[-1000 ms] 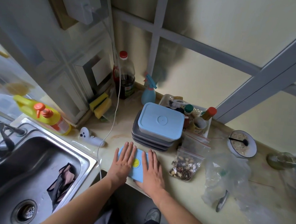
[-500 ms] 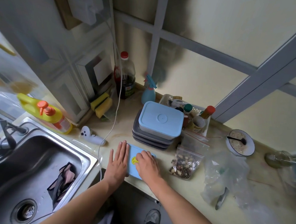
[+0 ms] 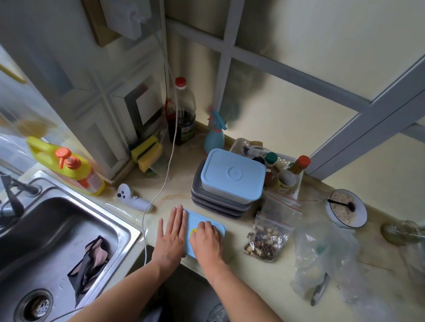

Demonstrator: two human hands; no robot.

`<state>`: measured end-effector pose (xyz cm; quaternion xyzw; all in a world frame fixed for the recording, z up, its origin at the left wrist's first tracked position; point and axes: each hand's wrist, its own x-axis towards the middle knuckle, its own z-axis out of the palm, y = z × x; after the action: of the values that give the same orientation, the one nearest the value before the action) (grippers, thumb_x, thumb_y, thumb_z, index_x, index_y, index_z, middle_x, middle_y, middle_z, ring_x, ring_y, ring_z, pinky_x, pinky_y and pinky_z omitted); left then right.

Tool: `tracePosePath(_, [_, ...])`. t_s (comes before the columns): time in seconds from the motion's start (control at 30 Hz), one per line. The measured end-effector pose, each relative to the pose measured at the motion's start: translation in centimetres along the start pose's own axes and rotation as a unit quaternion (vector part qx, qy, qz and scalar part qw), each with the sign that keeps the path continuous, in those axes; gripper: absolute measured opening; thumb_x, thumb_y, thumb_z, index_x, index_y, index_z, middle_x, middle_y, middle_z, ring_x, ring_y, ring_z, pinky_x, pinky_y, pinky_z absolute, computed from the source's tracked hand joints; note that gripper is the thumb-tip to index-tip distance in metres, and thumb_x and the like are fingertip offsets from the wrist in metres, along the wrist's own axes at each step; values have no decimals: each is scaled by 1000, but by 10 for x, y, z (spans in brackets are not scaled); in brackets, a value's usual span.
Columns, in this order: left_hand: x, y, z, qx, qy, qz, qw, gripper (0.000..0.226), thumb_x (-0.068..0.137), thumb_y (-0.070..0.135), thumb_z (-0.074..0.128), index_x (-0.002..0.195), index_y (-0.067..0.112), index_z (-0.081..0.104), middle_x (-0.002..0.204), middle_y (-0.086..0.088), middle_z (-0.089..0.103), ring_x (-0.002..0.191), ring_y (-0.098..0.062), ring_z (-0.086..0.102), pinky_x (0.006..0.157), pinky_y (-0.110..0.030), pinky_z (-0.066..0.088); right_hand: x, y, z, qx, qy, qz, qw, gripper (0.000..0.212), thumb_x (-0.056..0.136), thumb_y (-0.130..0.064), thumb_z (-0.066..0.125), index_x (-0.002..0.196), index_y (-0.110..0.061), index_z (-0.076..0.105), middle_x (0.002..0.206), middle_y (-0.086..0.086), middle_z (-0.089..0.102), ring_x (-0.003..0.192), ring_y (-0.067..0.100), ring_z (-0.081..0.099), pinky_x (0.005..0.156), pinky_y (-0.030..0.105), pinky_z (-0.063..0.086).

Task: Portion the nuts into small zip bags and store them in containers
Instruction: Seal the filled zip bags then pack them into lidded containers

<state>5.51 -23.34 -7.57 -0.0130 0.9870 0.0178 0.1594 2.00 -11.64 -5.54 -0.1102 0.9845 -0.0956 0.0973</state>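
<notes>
At the countertop's [image 3: 261,283] front edge, a flat left hand [image 3: 170,235] is steadying the blue container lid [image 3: 204,221] while the right hand's [image 3: 208,237] curled fingers are pressing it (likely sealing); the nut-filled zip bag [image 3: 266,236] is lying just beside.

A second ago both hands lay flat, fingers spread, on the blue container lid [image 3: 204,221]. Now the right hand [image 3: 206,237] has curled its fingers over the yellow-green spot on the lid, while the left hand [image 3: 172,233] has slid to the lid's left edge, fingers straight.
</notes>
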Motion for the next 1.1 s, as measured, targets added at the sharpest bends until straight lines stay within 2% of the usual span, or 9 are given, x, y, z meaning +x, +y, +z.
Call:
tracePosePath(0.13, [1,1,-5,-2,-46,0,999,128,83,41,74,148,4,-30,160,-16,-30,145,-33,-35,120,-58,3,-1,-6,0,36,-18,57,998,38,42,-24,97,63,-11,68,61,4,62,49,19,64,44,24,49])
tracePosePath(0.3, [2,-3,-19,1,-90,20,996,103,92,9,45,133,7,-49,142,-11,-57,144,-32,-37,121,-56,3,1,12,-17,192,-57,71,977,8,93,-23,59,88,-16,61,96,5,67,97,26,62,87,37,48])
tracePosePath(0.4, [10,-8,-32,28,-121,32,992,97,93,8,43,146,9,-38,159,-7,-36,152,-30,-16,121,-54,7,0,28,-31,359,0,190,914,9,90,-17,60,81,-18,60,81,-1,68,84,26,61,70,30,43])
tracePosePath(0.47, [19,-9,-51,-1,-77,37,996,82,87,9,46,158,7,4,166,-8,1,153,-31,7,119,-49,20,2,42,-46,368,105,287,878,9,89,-17,60,81,-13,61,83,5,69,81,29,61,65,31,40])
tracePosePath(0.53, [28,-9,-74,-53,36,40,997,53,77,6,50,130,7,47,136,-9,46,128,-34,44,98,-41,40,5,58,-65,364,208,358,834,12,92,-14,54,82,-9,58,88,14,68,83,34,61,65,34,38])
tracePosePath(0.6, [36,-7,-97,-134,125,17,983,42,70,-1,51,110,10,55,110,-8,54,99,-32,54,77,-37,42,13,69,-88,390,280,373,794,14,97,-11,46,88,-6,56,96,18,66,86,35,59,68,35,36])
tracePosePath(0.7, [46,2,-128,-263,223,-34,938,26,82,1,48,105,10,53,101,-7,53,85,-27,50,71,-37,41,26,83,-120,440,337,354,753,15,101,-16,41,95,-11,54,103,12,64,91,31,58,74,40,45])
tracePosePath(0.9, [56,29,-169,-413,219,-37,883,17,102,22,37,97,16,52,95,-2,54,88,-19,49,78,-32,38,32,88,-152,488,197,235,817,22,101,-35,54,98,-16,64,87,-3,64,77,14,57,59,26,42])
tracePosePath(1.1, [42,35,-157,-453,257,-141,842,24,103,25,37,88,10,47,88,-7,52,76,-19,46,70,-32,33,18,83,-131,467,225,191,834,12,96,-29,62,90,-18,60,86,-3,65,83,23,61,70,36,50])
